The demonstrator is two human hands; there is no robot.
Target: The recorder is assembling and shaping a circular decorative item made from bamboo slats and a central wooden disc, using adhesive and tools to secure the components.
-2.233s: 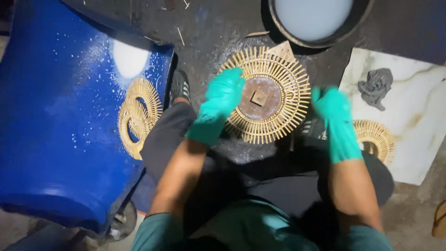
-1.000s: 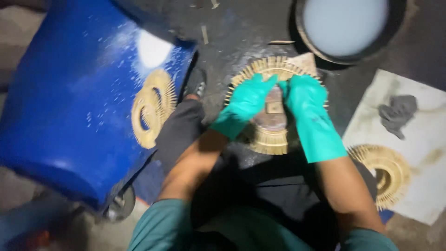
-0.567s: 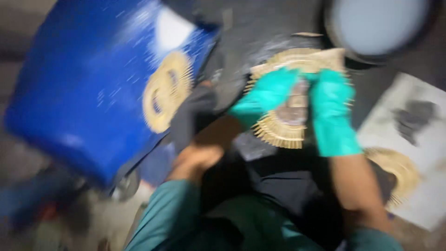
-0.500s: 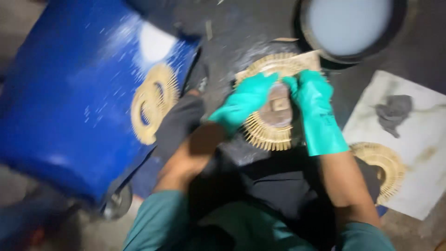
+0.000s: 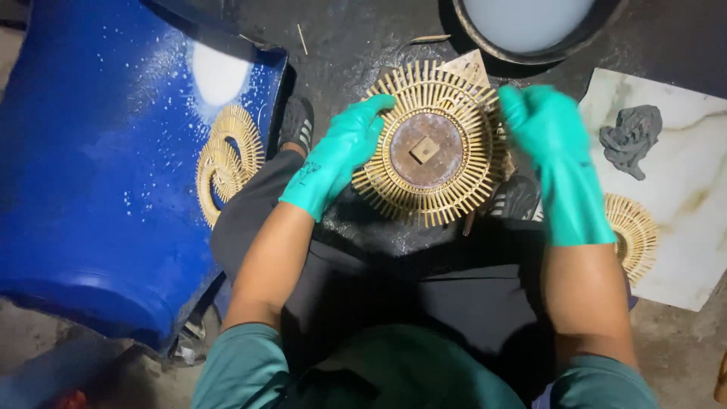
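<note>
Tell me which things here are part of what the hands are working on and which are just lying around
In hand:
left hand, gloved, touching the round stick disc
right hand, gloved, beside the disc's edge, contact unclear

Lying about:
two stick rings on the blue barrel
another stick disc on the marble slab
grey clay lump
dark bowl of pale liquid

Dark, perhaps wet concrete floor (image 5: 356, 38)

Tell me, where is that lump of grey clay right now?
In the head view the grey clay lump lies at the upper right on the white marble slab, just right of the right hand and above a round stick disc.
</note>
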